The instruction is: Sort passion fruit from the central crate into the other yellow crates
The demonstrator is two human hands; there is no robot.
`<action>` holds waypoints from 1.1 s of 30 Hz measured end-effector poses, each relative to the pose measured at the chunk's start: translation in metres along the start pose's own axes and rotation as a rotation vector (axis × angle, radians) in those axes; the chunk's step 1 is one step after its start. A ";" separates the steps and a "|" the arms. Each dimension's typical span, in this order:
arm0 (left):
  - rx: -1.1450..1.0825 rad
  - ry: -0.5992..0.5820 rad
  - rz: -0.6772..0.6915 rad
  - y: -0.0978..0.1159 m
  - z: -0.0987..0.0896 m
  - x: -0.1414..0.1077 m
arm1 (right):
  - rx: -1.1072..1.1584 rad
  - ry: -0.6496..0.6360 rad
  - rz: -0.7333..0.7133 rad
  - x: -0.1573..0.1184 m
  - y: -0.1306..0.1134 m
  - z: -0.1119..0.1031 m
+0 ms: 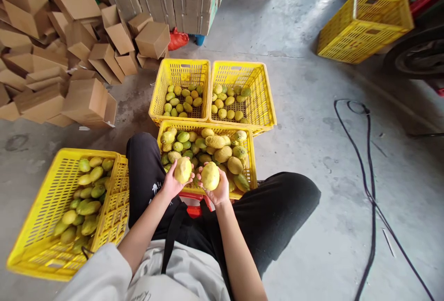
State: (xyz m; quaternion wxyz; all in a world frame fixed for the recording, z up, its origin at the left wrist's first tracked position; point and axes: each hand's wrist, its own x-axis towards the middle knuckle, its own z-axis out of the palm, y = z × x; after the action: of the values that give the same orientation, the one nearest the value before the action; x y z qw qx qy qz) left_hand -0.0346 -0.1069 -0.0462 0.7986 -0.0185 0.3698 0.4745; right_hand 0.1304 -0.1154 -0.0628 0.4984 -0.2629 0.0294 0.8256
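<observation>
My left hand [172, 182] is closed around a yellow papaya [182, 170], its palm turned up. Beside it, my right hand [221, 193] grips a second, rounder yellow papaya [210, 175]. The two fruits are held close together but apart, above the near edge of a yellow plastic crate [252, 167] between my knees. That crate is heaped with green and yellow papayas [223, 154] of mixed sizes. Beyond it stand two more crates, a left one [157, 102] and a right one [262, 102], each with smaller papayas on the bottom.
By my left leg, another yellow crate [34, 227] holds greenish papayas [88, 207]. Open cardboard boxes [85, 100] are piled at the left, beside stacked cartons [189, 0]. A black cable [369, 153] lies on the floor at right, below a yellow crate [364, 28] and a wheel [419, 56].
</observation>
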 end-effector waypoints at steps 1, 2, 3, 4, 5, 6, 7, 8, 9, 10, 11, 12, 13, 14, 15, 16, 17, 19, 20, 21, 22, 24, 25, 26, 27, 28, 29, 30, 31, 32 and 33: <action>-0.017 -0.004 0.017 0.001 0.000 -0.001 | 0.046 -0.024 -0.002 -0.002 -0.001 0.001; -0.030 -0.012 0.035 0.001 0.000 -0.002 | 0.091 -0.060 -0.011 -0.005 -0.002 0.001; -0.036 -0.022 0.050 0.002 0.000 -0.002 | 0.130 -0.107 -0.027 -0.008 -0.003 0.001; -0.031 -0.035 0.061 0.002 0.000 -0.003 | 0.157 -0.161 -0.044 -0.010 -0.004 0.001; -0.018 -0.049 0.065 0.002 0.000 -0.003 | 0.166 -0.212 -0.058 -0.012 -0.004 0.000; 0.002 -0.064 0.063 0.002 0.000 -0.003 | 0.159 -0.249 -0.063 -0.013 -0.005 -0.001; 0.026 -0.082 0.057 0.001 0.000 -0.003 | 0.139 -0.263 -0.055 -0.013 -0.005 -0.002; 0.050 -0.103 0.046 0.000 -0.001 -0.003 | 0.112 -0.256 -0.039 -0.013 -0.004 -0.003; 0.069 -0.126 0.029 -0.002 -0.001 -0.002 | 0.086 -0.233 -0.021 -0.012 -0.004 -0.003; 0.081 -0.147 0.010 -0.003 -0.002 -0.001 | 0.063 -0.200 -0.004 -0.011 -0.003 -0.003; 0.086 -0.163 -0.009 -0.005 -0.003 0.000 | 0.049 -0.165 0.009 -0.009 -0.002 -0.003; 0.086 -0.173 -0.026 -0.006 -0.004 0.000 | 0.043 -0.136 0.018 -0.007 -0.001 -0.002; 0.081 -0.175 -0.038 -0.007 -0.005 0.001 | 0.044 -0.115 0.022 -0.005 -0.001 -0.002; 0.074 -0.168 -0.047 -0.008 -0.005 0.002 | 0.050 -0.103 0.022 -0.004 0.000 -0.001; 0.065 -0.155 -0.055 -0.008 -0.005 0.002 | 0.061 -0.099 0.020 -0.003 0.000 -0.001; 0.056 -0.136 -0.061 -0.008 -0.004 0.002 | 0.077 -0.098 0.013 -0.002 0.000 -0.001; 0.046 -0.114 -0.066 -0.008 -0.004 0.002 | 0.097 -0.095 0.003 -0.002 0.000 -0.001; 0.023 -0.072 -0.055 -0.007 -0.002 0.000 | 0.136 -0.071 -0.015 -0.002 -0.001 -0.002; 0.012 -0.057 -0.038 -0.006 -0.002 0.000 | 0.152 -0.052 -0.019 -0.003 -0.002 -0.003; 0.002 -0.048 -0.017 -0.006 -0.001 -0.001 | 0.164 -0.034 -0.021 -0.004 -0.002 -0.003; -0.005 -0.045 0.000 -0.005 -0.001 -0.002 | 0.172 -0.022 -0.023 -0.005 -0.002 -0.003; -0.004 -0.057 0.016 -0.005 -0.001 -0.002 | 0.174 -0.037 -0.025 -0.007 -0.002 -0.003; 0.004 -0.069 0.015 -0.005 -0.002 -0.002 | 0.169 -0.059 -0.031 -0.007 -0.002 -0.002; 0.017 -0.085 0.013 -0.006 -0.002 -0.002 | 0.161 -0.079 -0.040 -0.007 -0.001 -0.002; 0.032 -0.101 0.010 -0.007 -0.002 -0.002 | 0.149 -0.091 -0.047 -0.007 0.001 -0.001; 0.047 -0.117 0.007 -0.007 -0.002 -0.001 | 0.138 -0.091 -0.051 -0.007 0.002 0.000; 0.062 -0.133 0.004 -0.008 -0.002 -0.001 | 0.127 -0.081 -0.052 -0.006 0.003 0.000; 0.074 -0.147 0.001 -0.008 -0.002 -0.001 | 0.118 -0.066 -0.048 -0.005 0.005 0.001; 0.080 -0.159 -0.003 -0.009 -0.002 0.000 | 0.111 -0.053 -0.039 -0.004 0.006 0.001; 0.082 -0.167 -0.007 -0.008 -0.002 0.000 | 0.106 -0.046 -0.028 -0.004 0.007 0.002; 0.078 -0.168 -0.012 -0.008 -0.002 0.000 | 0.103 -0.043 -0.021 -0.003 0.008 0.002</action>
State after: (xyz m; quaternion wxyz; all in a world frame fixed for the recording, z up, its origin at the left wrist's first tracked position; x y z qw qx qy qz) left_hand -0.0294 -0.1118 -0.0502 0.8298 0.0502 0.3193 0.4549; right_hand 0.1240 -0.1211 -0.0619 0.5205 -0.2196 0.0584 0.8230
